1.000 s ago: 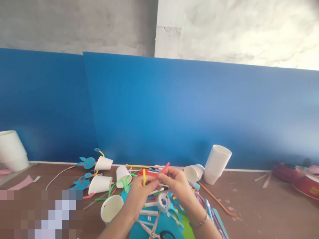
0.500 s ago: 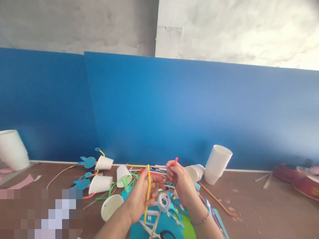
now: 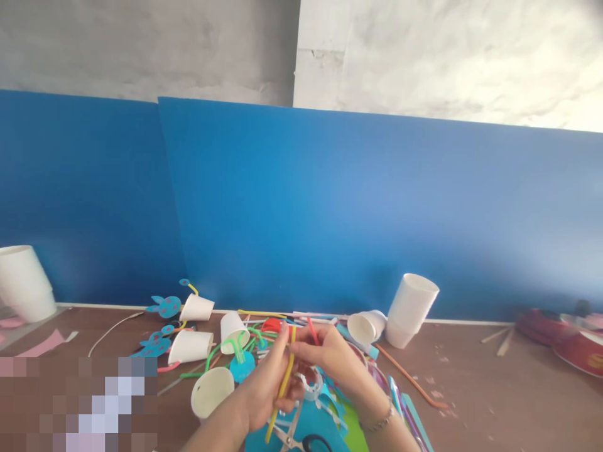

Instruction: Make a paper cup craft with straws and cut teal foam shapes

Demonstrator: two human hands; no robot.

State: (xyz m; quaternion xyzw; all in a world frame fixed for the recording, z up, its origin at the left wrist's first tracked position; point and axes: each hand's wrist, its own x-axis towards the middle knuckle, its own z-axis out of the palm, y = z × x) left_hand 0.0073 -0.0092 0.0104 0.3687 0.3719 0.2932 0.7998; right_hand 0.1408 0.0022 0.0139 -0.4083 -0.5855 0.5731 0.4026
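In my left hand (image 3: 271, 376) lies a yellow drinking straw (image 3: 285, 380), slanting down toward me with the fingers closed round it. My right hand (image 3: 330, 351) has come against the left at the straw's upper part. A short red straw (image 3: 312, 331) sticks up from between its fingers, and its lower end is hidden. Beneath the hands are a roll of clear tape (image 3: 311, 384), open scissors (image 3: 291, 439) and blue paper (image 3: 308, 419). A white paper cup (image 3: 213, 390) with a small hole rests beside my left wrist.
Blue paper rabbit figures on cups (image 3: 191, 346) lie at the left. A stack of white cups (image 3: 411, 311) leans right of centre, near an orange straw (image 3: 412, 375). A blue panel (image 3: 301, 207) rises behind the table; red containers (image 3: 579, 345) sit far right.
My right hand has moved left and down to meet the left hand, with the red straw still in its fingers. The yellow straw has shifted slightly right and tilted more.
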